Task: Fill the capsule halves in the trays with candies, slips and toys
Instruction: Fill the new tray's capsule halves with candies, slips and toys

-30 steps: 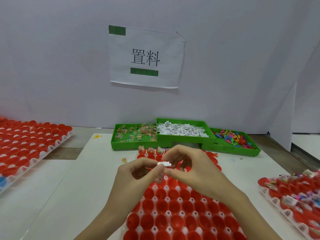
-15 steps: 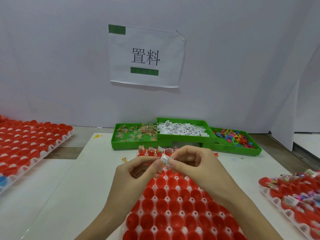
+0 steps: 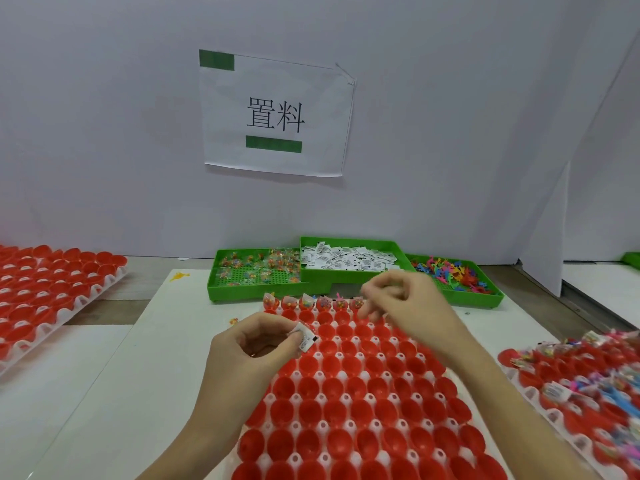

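Note:
A white tray (image 3: 323,425) of empty red capsule halves (image 3: 367,386) lies in front of me. Its far row holds candy packets (image 3: 311,302). My left hand (image 3: 252,348) pinches a small stack of white slips (image 3: 305,336) over the tray's left edge. My right hand (image 3: 412,308) hovers blurred over the far rows with its fingers curled near the candy-filled halves; whether it holds a slip is hidden by the blur. Behind the tray stand three green bins: candies (image 3: 258,271), slips (image 3: 346,259), coloured toys (image 3: 453,275).
A tray of empty red halves (image 3: 52,292) lies at the left. Another tray (image 3: 588,379) at the right holds red halves filled with slips, candies and toys. A white wall with a paper sign (image 3: 275,114) closes the back. A small yellow toy (image 3: 179,276) lies on the mat.
The hands were together pinching the slips; now my right hand has pulled away up and right toward the far row, and my left hand keeps the slip stack.

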Demonstrator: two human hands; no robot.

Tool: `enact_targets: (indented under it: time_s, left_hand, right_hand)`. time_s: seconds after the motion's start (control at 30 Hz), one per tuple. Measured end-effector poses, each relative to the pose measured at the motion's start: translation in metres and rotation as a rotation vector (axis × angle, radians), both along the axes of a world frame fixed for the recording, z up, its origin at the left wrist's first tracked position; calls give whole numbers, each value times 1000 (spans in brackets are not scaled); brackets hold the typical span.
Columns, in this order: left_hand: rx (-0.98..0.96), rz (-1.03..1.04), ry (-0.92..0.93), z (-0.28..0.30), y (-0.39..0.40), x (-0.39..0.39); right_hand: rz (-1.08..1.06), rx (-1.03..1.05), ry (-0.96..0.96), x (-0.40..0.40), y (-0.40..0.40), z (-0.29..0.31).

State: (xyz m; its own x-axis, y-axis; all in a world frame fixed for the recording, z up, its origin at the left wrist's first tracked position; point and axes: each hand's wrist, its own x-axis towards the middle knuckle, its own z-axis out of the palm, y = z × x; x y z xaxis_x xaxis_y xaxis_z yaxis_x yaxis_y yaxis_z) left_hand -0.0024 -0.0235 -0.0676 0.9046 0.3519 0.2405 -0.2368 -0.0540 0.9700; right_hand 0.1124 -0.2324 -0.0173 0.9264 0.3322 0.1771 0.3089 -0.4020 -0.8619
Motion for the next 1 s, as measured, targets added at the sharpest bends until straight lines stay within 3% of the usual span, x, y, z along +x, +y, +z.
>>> enact_targets:
  time_s: [0.1,0.2,0.4,0.8,1.0]
  left_hand:
    - [-18,10,-2,-1,3,2]
    - [-30,-8,-8,-1,5,2]
    - [-10,-14,-10,-2,8,4]
    - [-9,-43,-17,0,11,5]
    - [59,-33,-13,-2,10,4]
  right_hand:
    - [-308,-74,-77,67,-26,-4]
    - [-503,-356,-125,138,-60,-12]
    - [-472,-806,-118,202,-107,-47]
    - [-465,-835,-158,212,-99,-54]
    - [-467,-561,-321,172,-81,-37]
